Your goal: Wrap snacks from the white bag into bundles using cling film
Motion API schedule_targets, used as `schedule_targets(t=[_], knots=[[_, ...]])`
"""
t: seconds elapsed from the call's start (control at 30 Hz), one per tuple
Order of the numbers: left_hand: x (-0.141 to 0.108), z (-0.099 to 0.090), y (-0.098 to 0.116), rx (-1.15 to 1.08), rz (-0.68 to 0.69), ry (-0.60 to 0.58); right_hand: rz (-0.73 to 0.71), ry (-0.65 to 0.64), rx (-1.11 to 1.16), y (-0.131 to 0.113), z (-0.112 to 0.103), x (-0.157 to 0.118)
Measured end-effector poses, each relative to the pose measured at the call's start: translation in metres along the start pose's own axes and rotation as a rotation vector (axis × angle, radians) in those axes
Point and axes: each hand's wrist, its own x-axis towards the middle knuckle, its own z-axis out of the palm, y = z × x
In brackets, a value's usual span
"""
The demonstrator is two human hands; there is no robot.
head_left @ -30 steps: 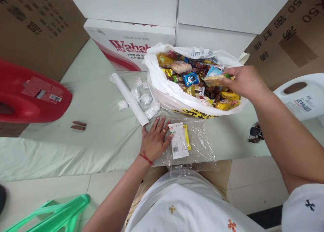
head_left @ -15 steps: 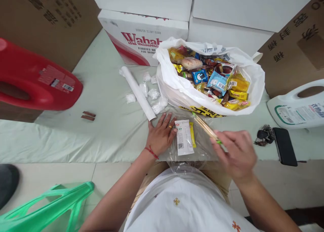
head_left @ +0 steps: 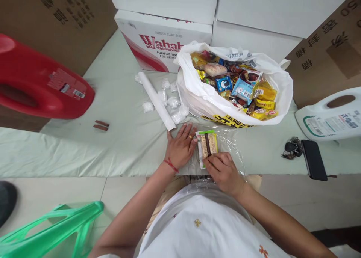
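My left hand (head_left: pixel 181 146) lies flat with its fingers spread on a sheet of clear plastic film (head_left: pixel 232 147) at the table's front edge. Just right of it, a wrapped snack bar (head_left: pixel 207 143) with a green end and a dark stripe rests on top of a white packet (head_left: pixel 200 156), most of which it covers. The fingers of my right hand (head_left: pixel 225 172) are closed on the snack bar's near end. A white roll (head_left: pixel 156 100) lies with its near end by my left fingertips.
Behind stands a white bag (head_left: pixel 186 91) full of packaged snacks. Several crumpled plastic bundles (head_left: pixel 173 102) lie beside the roll. A red jug (head_left: pixel 42 85) stands left, a white jug (head_left: pixel 329 115) right, near keys (head_left: pixel 292 148) and a phone (head_left: pixel 314 159). Boxes (head_left: pixel 162 40) line the back.
My right hand has moved left and down, bringing the snack bar from the air onto the white packet. My left hand stays flat in place.
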Motion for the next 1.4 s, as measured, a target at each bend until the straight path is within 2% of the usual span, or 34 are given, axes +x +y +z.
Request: schedule_targets(t=[0.1,0.23,0.33,0.43,0.53,0.67,0.77,0.83,0.9,0.97,1.03,1.13,1.23,1.3,1.4], knots=[[0.000,0.001,-0.001,-0.013,-0.001,0.005,0.019,0.008,0.013,-0.003,0.000,0.001],[-0.002,-0.003,-0.006,-0.080,-0.034,0.014,0.040,0.054,0.037,-0.020,-0.010,0.002],[-0.002,-0.010,-0.013,-0.150,-0.045,0.032,-0.005,-0.003,0.083,-0.037,-0.013,-0.004],[0.004,-0.018,-0.021,-0.204,0.004,0.069,-0.050,-0.126,0.103,-0.054,-0.001,-0.008],[0.015,-0.024,-0.026,-0.177,0.013,0.108,-0.069,-0.201,0.049,-0.067,0.021,-0.004],[0.031,-0.029,-0.020,-0.030,-0.162,0.074,0.031,-0.325,-0.045,-0.076,0.042,0.010],[0.039,-0.033,-0.010,0.076,-0.254,-0.007,0.067,-0.381,-0.011,-0.077,0.043,0.016],[0.042,-0.036,-0.005,0.132,-0.296,-0.031,0.070,-0.309,-0.009,-0.077,0.038,0.015],[0.045,-0.038,-0.002,0.166,-0.330,-0.031,0.102,-0.182,-0.020,-0.076,0.031,0.013],[0.047,-0.040,-0.002,0.174,-0.355,-0.038,0.169,-0.071,-0.010,-0.076,0.022,0.010],[0.051,-0.043,-0.007,0.149,-0.380,-0.069,0.252,-0.013,0.041,-0.075,0.012,0.008],[0.059,-0.047,-0.017,0.014,-0.405,-0.082,0.349,0.033,0.165,-0.073,-0.003,0.004],[0.069,-0.050,-0.026,-0.259,-0.443,-0.026,0.410,0.079,0.257,-0.068,-0.012,-0.004],[0.076,-0.049,-0.027,-0.417,-0.464,-0.005,0.378,0.101,0.252,-0.065,-0.016,-0.011],[0.083,-0.045,-0.024,-0.529,-0.461,0.009,0.138,0.078,0.188,-0.062,-0.017,-0.014]])
